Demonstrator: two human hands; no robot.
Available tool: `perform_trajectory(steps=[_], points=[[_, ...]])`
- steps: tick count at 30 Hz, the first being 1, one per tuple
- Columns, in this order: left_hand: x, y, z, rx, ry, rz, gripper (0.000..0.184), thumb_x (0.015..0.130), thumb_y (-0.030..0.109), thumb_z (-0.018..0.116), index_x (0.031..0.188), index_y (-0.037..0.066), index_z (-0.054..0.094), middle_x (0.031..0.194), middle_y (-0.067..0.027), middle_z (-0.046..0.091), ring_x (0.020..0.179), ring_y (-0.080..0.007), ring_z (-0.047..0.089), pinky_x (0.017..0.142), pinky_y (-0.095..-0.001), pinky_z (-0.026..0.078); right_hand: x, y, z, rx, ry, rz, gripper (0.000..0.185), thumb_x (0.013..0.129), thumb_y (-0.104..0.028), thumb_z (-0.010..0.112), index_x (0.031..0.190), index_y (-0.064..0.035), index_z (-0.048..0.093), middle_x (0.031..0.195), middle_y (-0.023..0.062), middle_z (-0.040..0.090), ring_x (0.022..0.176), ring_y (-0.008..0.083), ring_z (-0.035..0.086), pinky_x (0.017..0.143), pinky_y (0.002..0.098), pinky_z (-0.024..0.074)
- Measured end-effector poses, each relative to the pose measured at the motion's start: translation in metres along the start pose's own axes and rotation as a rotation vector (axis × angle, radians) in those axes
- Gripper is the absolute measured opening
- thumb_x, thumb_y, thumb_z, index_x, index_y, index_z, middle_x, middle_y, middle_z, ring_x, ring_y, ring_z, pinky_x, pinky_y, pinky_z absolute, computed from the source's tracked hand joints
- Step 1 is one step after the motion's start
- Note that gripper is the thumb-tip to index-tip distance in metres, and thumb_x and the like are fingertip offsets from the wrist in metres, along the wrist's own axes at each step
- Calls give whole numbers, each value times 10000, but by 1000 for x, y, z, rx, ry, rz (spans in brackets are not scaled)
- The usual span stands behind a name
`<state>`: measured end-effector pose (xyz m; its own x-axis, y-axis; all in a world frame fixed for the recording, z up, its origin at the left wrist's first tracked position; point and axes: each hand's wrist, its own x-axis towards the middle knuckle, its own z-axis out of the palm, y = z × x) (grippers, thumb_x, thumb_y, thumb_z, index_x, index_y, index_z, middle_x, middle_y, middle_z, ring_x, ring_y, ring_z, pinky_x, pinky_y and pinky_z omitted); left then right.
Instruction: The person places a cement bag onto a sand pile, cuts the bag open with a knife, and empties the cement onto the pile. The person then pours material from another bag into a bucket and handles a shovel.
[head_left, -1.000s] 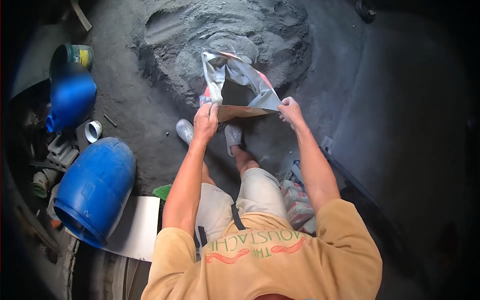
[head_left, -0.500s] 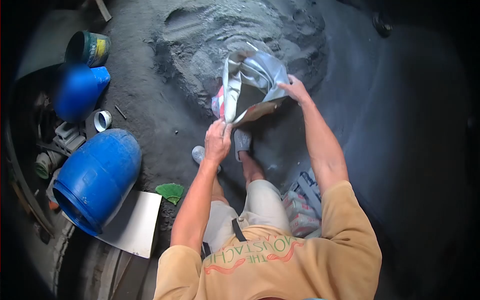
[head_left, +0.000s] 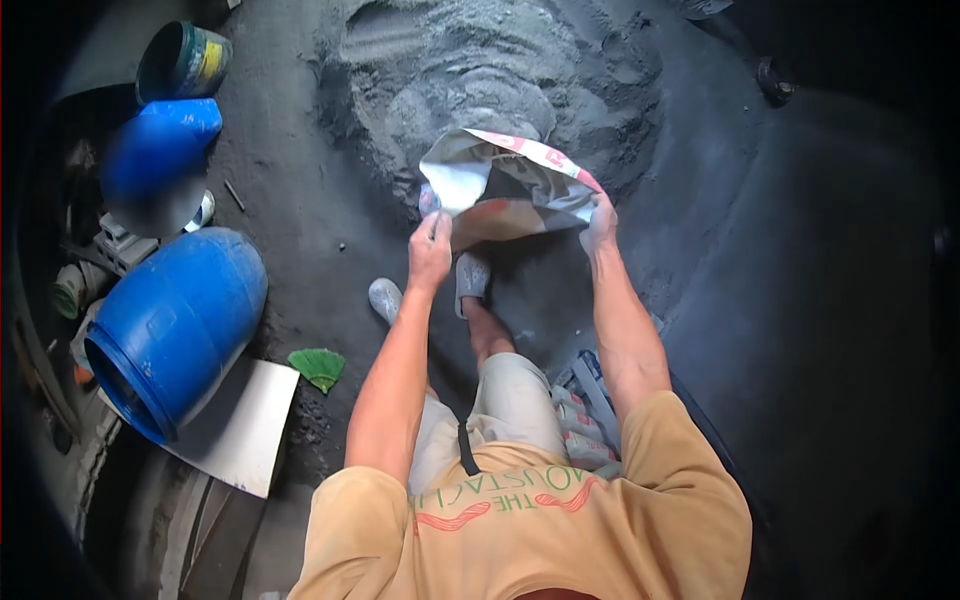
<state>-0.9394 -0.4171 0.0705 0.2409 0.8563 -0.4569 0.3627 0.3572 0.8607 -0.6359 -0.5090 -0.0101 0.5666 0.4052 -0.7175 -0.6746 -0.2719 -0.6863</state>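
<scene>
An open-mouthed sack, pale with red print, hangs between my two hands in front of a heap of grey powder. My left hand is closed on the sack's left corner, thumb on top. On the other side, my right hand grips the right corner of the rim. The mouth faces up toward me, and its inside looks dark, with nothing I can make out in it. The sack's far rim overlaps the near edge of the heap.
A large blue barrel lies at the left on a white board, near a green fan-shaped object. Beyond stand a dark green bucket and hollow blocks. Printed bags lie beside my right leg.
The sack's mouth has changed from a tall, raised opening to a wide, flatter one. My right hand has lowered and my left hand has risen slightly since half a second ago.
</scene>
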Motion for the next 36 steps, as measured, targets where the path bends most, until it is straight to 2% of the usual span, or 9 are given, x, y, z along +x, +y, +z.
perform_trajectory(steps=[6, 10, 14, 20, 22, 25, 27, 32, 36], points=[[1, -12, 13, -633, 218, -164, 373, 1018, 304, 456, 1166, -11, 588, 1060, -33, 624, 948, -99, 548, 859, -260, 427, -12, 9, 17, 245, -23, 10, 382, 825, -208, 420, 1058, 27, 612, 1044, 161, 613, 990, 319, 598, 912, 430, 468], [-7, -28, 20, -595, 265, -140, 335, 1019, 287, 450, 1137, 15, 606, 1047, -17, 620, 924, -101, 540, 841, -263, 428, -26, 13, 20, 289, 5, 83, 180, 740, -160, 490, 802, -13, 573, 982, 163, 601, 981, 334, 593, 932, 457, 452], [-19, -9, 12, -234, 340, -222, 353, 1003, 285, 443, 1043, -3, 642, 950, -68, 649, 862, -121, 543, 781, -294, 440, -38, 23, 5, 164, -79, 261, 255, 701, -141, 496, 880, 28, 565, 1008, 175, 595, 962, 345, 607, 912, 463, 477], [-12, -59, 20, -573, 701, -161, 397, 996, 298, 427, 1113, -26, 624, 1008, -101, 655, 922, -157, 569, 844, -320, 444, -58, 24, 4, -171, -218, 198, 406, 732, -130, 414, 984, 129, 600, 1066, 221, 606, 1004, 360, 610, 925, 467, 477], [-20, -59, 5, -649, 713, -182, 445, 998, 313, 380, 1132, -45, 608, 1132, -237, 613, 1091, -350, 554, 980, -409, 378, -89, 17, 32, -137, -174, 204, 404, 737, -117, 403, 979, 137, 603, 1035, 234, 618, 1005, 365, 615, 923, 471, 480], [-39, -43, -26, -276, 788, -171, 444, 1004, 319, 352, 1108, -29, 609, 1101, -255, 613, 1045, -394, 568, 940, -439, 410, -126, 14, 56, -210, -192, 189, 318, 741, -117, 409, 906, 74, 603, 988, 207, 621, 964, 359, 615, 902, 481, 490], [-49, -51, -49, -491, 847, -179, 409, 990, 293, 367, 1097, -23, 605, 1033, -228, 626, 980, -396, 580, 912, -442, 426, -160, 17, 73, -254, -242, 138, 194, 748, -106, 417, 790, 17, 561, 935, 173, 615, 884, 346, 617, 856, 490, 506], [-125, -73, -114, -145, 866, -143, 352, 834, 133, 495, 1142, -10, 590, 967, -180, 621, 879, -357, 600, 809, -442, 472, -251, 17, 108, -381, -280, 101, 197, 802, -100, 407, 778, 27, 556, 875, 150, 603, 838, 320, 612, 794, 455, 518], [-209, -112, -154, -96, 1022, -184, 306, 864, 177, 503, 1089, -7, 597, 967, -187, 620, 838, -389, 602, 759, -490, 470, -332, 46, 130, -602, -454, 5, 192, 809, -96, 412, 770, 38, 544, 852, 145, 596, 791, 291, 606, 759, 431, 522]])
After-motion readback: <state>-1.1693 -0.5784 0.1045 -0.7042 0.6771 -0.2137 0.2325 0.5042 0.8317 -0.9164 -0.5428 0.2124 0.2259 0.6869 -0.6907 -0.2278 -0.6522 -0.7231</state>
